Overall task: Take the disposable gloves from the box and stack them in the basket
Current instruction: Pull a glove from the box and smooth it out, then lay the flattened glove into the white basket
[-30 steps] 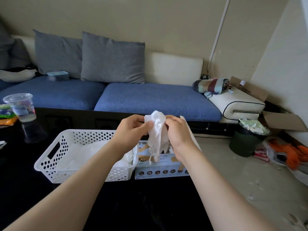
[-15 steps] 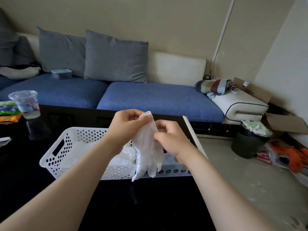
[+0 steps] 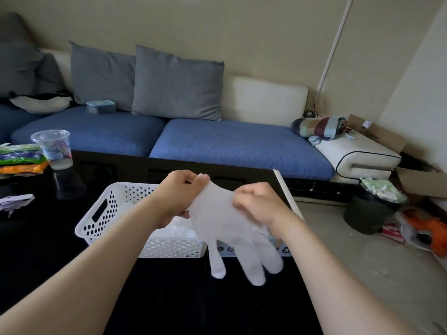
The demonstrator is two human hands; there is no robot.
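The job is partway done, as far as can be judged. A low white pile of gloves (image 3: 180,229) already lies inside the basket (image 3: 169,247), so several have been moved across. How many are left cannot be told, because the box (image 3: 287,250), touching or just beside the basket's right end, shows only a strip of its printed front and its opening is hidden. The basket and the box both sit on the dark tabletop (image 3: 48,250).

One thin, translucent glove (image 3: 225,221) is in the air, out of the box and not yet stacked. It hangs spread open above the basket's right front corner. Its cuff is up and its fingers point down past the basket's front wall, covering most of the box.

Both hands have a closed grip on this glove. The left hand (image 3: 179,197), over the basket's right half, pinches one corner of the cuff between thumb and fingertips. The right hand (image 3: 258,204), just to the right of the basket and above the box, has its fingers curled and pinches the opposite edge of the cuff. The film is stretched flat between the two hands.

What is left for this glove appears to be carrying it left over the basket and laying it flat on the pile. After that, the next glove comes from the box.
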